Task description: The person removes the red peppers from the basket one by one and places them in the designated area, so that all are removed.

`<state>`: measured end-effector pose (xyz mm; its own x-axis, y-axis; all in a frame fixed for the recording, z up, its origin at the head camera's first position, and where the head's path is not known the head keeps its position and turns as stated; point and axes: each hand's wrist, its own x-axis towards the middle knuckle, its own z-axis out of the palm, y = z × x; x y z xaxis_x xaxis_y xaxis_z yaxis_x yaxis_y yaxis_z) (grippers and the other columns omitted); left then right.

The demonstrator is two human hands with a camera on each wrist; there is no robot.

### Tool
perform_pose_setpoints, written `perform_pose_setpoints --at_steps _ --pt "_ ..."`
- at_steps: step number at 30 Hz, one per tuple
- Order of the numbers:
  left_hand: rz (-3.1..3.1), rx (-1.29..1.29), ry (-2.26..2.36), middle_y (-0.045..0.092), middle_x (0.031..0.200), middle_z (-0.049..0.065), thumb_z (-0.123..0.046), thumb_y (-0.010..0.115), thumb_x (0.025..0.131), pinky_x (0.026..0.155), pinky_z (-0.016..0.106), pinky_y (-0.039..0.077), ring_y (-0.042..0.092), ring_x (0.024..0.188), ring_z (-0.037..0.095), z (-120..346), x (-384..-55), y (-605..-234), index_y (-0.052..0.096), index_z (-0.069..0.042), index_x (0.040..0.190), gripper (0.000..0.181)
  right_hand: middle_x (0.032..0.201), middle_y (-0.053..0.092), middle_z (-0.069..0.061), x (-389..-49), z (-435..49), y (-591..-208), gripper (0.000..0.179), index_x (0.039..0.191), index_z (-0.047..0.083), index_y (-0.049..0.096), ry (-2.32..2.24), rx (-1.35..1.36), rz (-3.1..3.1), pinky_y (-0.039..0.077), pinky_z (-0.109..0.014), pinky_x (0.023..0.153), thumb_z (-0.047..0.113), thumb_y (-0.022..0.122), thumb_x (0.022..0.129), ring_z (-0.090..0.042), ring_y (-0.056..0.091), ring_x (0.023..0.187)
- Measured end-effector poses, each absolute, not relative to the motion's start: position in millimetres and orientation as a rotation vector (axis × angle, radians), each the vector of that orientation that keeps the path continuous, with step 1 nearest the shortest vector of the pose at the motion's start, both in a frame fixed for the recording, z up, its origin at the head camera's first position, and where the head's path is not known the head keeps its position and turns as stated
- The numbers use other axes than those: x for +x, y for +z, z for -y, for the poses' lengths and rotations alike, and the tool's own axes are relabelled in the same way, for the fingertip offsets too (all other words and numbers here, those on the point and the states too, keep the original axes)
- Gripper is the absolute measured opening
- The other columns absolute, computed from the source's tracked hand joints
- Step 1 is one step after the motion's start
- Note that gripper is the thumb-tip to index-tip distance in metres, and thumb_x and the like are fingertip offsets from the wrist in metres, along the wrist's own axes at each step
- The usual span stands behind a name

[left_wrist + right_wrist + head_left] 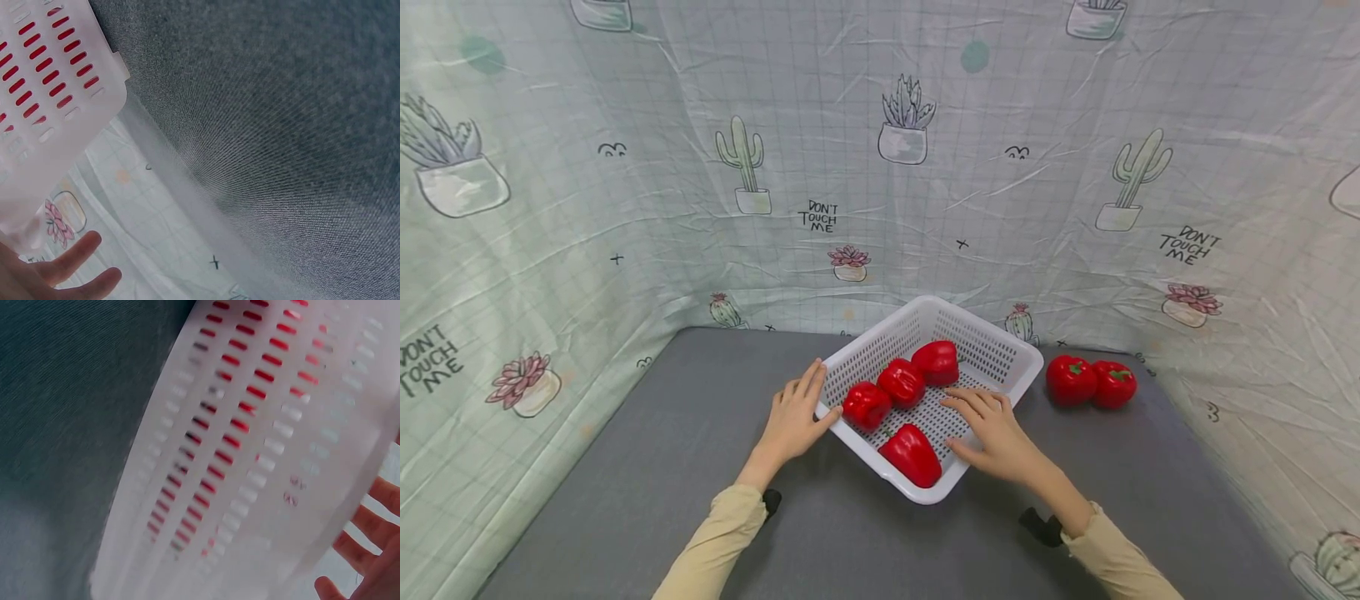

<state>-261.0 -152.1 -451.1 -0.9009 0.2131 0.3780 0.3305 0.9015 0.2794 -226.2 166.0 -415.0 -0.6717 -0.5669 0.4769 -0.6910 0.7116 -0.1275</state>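
A white slotted plastic basket sits on the grey table, turned cornerwise, with several red bell peppers inside. My left hand is at its left corner, thumb at the rim and fingers extended along the outside. In the left wrist view, two fingers stretch out beyond the basket wall. Over the right rim, my right hand reaches above the basket's inside, fingers spread and loosely bent, with no pepper between them. The right wrist view shows these fingers beside the basket's outer wall.
Two more red bell peppers stand side by side on the grey table, right of the basket. A pale patterned curtain encloses the table's back and sides. Each wrist has a dark strap, the right one showing below the forearm.
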Motion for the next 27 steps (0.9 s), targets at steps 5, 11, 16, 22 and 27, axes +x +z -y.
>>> perform_pose_setpoints --at_steps 5,11,16,22,27 --pt "2.724 -0.403 -0.492 0.027 0.146 0.010 -0.044 0.050 0.083 0.090 0.058 0.034 0.042 0.115 0.037 152 -261 -451 0.028 -0.008 0.140 0.071 0.125 0.051 -0.004 -231 -152 -416 0.055 0.122 0.015 0.051 0.425 1.017 2.539 0.027 -0.045 0.091 0.032 0.069 0.072 -0.021 0.042 0.114" --pt "2.730 -0.405 -0.494 0.027 0.146 0.010 -0.045 0.050 0.084 0.089 0.058 0.034 0.042 0.115 0.037 152 -260 -450 0.027 -0.008 0.140 0.071 0.125 0.051 0.000 -235 -140 -417 0.056 0.123 0.019 0.051 0.417 1.008 2.615 0.029 -0.045 0.092 0.037 0.068 0.073 -0.017 0.042 0.114" --pt "2.733 -0.399 -0.483 0.028 0.146 0.010 -0.044 0.050 0.084 0.089 0.058 0.034 0.042 0.115 0.037 152 -260 -449 0.028 -0.007 0.140 0.071 0.123 0.052 0.001 -240 -132 -416 0.058 0.122 0.019 0.051 0.446 1.013 2.632 0.031 -0.046 0.091 0.036 0.071 0.070 -0.016 0.043 0.113" --pt "2.735 -0.397 -0.473 0.027 0.146 0.010 -0.045 0.050 0.084 0.089 0.058 0.034 0.042 0.115 0.037 151 -260 -450 0.028 -0.008 0.140 0.071 0.122 0.052 0.002 -246 -126 -417 0.055 0.121 0.019 0.052 0.411 1.039 2.673 0.030 -0.046 0.092 0.039 0.068 0.072 -0.015 0.042 0.112" --pt "2.733 -0.394 -0.469 0.028 0.146 0.010 -0.045 0.050 0.084 0.089 0.057 0.035 0.043 0.114 0.037 151 -260 -450 0.028 -0.008 0.140 0.071 0.122 0.052 0.002 -250 -122 -417 0.054 0.121 0.019 0.052 0.408 1.083 2.717 0.030 -0.046 0.093 0.039 0.067 0.073 -0.016 0.041 0.113"
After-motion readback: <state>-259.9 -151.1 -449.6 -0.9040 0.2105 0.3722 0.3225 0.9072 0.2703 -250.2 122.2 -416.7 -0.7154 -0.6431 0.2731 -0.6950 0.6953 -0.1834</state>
